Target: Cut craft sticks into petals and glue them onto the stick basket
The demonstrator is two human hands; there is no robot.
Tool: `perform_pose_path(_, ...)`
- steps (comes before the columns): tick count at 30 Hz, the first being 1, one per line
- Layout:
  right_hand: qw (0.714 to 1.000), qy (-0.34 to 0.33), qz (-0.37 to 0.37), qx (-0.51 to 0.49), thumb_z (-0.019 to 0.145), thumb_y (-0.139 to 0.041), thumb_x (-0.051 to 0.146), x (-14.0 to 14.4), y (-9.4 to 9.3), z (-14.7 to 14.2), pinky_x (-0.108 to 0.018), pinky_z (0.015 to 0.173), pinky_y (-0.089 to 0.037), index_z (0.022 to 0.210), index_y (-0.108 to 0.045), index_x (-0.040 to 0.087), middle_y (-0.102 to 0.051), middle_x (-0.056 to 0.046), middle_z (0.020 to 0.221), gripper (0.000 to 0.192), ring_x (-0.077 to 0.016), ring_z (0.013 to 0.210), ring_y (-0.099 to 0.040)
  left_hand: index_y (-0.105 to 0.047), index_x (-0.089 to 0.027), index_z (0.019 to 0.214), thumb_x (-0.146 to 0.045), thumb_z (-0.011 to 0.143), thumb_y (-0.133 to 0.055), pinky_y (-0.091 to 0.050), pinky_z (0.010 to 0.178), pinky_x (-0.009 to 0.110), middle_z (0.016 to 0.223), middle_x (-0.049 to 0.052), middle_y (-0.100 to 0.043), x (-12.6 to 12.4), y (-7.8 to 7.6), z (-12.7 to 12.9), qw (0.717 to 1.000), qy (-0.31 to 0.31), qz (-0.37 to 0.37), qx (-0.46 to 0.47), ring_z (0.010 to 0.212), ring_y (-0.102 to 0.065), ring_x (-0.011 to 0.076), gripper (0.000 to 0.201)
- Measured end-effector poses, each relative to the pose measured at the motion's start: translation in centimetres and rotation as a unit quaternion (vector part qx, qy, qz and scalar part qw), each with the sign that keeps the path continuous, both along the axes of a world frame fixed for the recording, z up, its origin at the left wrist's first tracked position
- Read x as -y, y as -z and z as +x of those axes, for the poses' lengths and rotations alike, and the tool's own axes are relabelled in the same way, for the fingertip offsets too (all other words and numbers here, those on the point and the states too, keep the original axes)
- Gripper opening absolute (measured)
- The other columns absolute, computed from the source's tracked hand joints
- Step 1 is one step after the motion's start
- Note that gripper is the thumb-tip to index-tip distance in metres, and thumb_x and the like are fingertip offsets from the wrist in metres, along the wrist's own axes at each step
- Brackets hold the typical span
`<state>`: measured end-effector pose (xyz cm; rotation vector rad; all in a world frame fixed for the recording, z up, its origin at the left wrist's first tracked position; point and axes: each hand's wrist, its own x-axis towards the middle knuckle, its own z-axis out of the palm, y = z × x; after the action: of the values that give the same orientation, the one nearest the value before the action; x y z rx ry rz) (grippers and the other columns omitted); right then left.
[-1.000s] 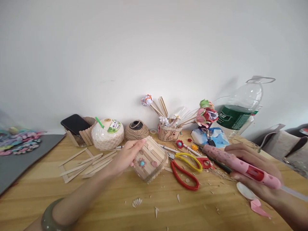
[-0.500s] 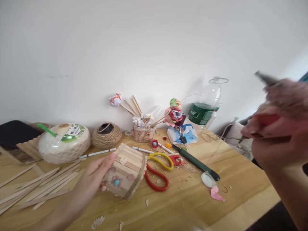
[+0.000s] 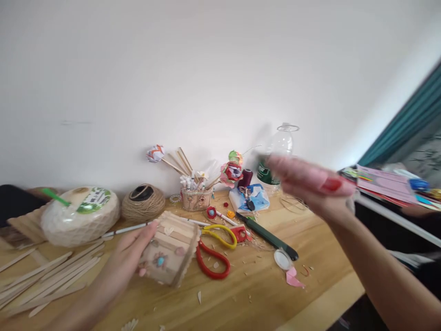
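Left hand (image 3: pixel 129 257) grip clamped on stick box (image 3: pixel 170 250), mid-surface (image 3: pixel 255 299). Right hand (image 3: pixel 310 186) raised, blurred, closed on pink tool (image 3: pixel 312 177).

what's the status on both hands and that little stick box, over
Left hand fingers gripping the stick box, tilted on the table. Right hand raised, blurred, holding a pink glue gun. Scissors lie right beside the box.

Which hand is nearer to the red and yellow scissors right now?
Left. The left hand grips the popsicle-stick box right beside the scissors; the right hand is raised above the table, well off to their right.
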<state>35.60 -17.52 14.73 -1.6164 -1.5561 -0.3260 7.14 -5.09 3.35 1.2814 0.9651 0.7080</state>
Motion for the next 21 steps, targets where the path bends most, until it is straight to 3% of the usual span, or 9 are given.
perform_pose_path(2, 0.987, -0.145, -0.071, 0.012, 0.074, -0.060, 0.033, -0.7, 3.3, -1.4, -0.026, 0.046, -0.045, 0.078, -0.064, 0.022, -0.060, 0.001, 0.064, 0.012, -0.0157, 0.055, -0.057, -0.055, -0.016, 0.063, -0.059, 0.064, -0.063, -0.027, 0.034, 0.016, 0.047, -0.004, -0.043, 0.2, -0.1, 0.7, 1.000, -0.003, 0.009, 0.022, 0.043, -0.038, 0.0093, 0.044)
perform_pose_path(3, 0.979, -0.184, -0.084, 0.013, 0.075, -0.058, 0.031, -1.2, 5.0, -1.9, -0.026, 0.045, -0.044, 0.070, -0.061, 0.021, -0.058, 0.001, 0.061, 0.012, -0.0151, 0.052, -0.055, -0.053, -0.016, 0.062, -0.060, 0.066, -0.060, -0.026, 0.034, 0.016, 0.048, -0.004, -0.044, 0.2, -0.1, 1.0, 1.000, -0.001, 0.007, 0.023, 0.042, -0.038, 0.0089, 0.045)
perform_pose_path(6, 0.959, -0.273, -0.072, 0.010, 0.076, -0.054, 0.039, -2.8, 9.5, -2.7, -0.030, 0.052, -0.045, 0.072, -0.056, 0.020, -0.058, -0.003, 0.069, 0.020, -0.0176, 0.061, -0.055, -0.051, -0.016, 0.063, -0.063, 0.070, -0.054, -0.027, 0.034, 0.016, 0.048, -0.005, -0.041, 0.3, 0.0, 2.1, 1.000, 0.007, 0.014, 0.010, 0.041, -0.038, 0.0084, 0.048)
perform_pose_path(8, 0.952, -0.299, -0.064, 0.002, 0.077, -0.050, 0.040, -3.4, 11.4, -2.8, -0.030, 0.053, -0.043, 0.074, -0.053, 0.020, -0.056, -0.004, 0.070, 0.020, -0.0175, 0.061, -0.052, -0.049, -0.016, 0.063, -0.063, 0.072, -0.051, -0.028, 0.035, 0.016, 0.048, -0.005, -0.041, 0.5, 0.0, 2.7, 1.000, 0.017, 0.019, -0.001, 0.042, -0.038, 0.0085, 0.048)
perform_pose_path(16, 0.944, -0.319, -0.073, -0.040, 0.072, -0.050, 0.034, -2.3, 12.6, -1.8, -0.029, 0.051, -0.035, 0.074, -0.044, 0.022, -0.047, -0.002, 0.069, 0.014, -0.0168, 0.059, -0.045, -0.051, -0.017, 0.058, -0.049, 0.076, -0.054, -0.026, 0.039, 0.018, 0.048, -0.005, -0.041, 2.1, -2.2, 4.8, 0.997, 0.047, 0.051, -0.035, 0.046, -0.035, 0.0095, 0.037)
perform_pose_path(21, 0.942, -0.322, -0.080, -0.059, 0.071, -0.049, 0.032, -2.1, 13.0, -1.8, -0.028, 0.050, -0.034, 0.072, -0.041, 0.022, -0.045, -0.001, 0.067, 0.013, -0.0165, 0.058, -0.044, -0.051, -0.017, 0.061, -0.047, 0.078, -0.051, -0.026, 0.041, 0.018, 0.051, -0.005, -0.041, 2.5, -2.3, 5.3, 0.995, 0.055, 0.058, -0.063, 0.048, -0.035, 0.0100, 0.035)
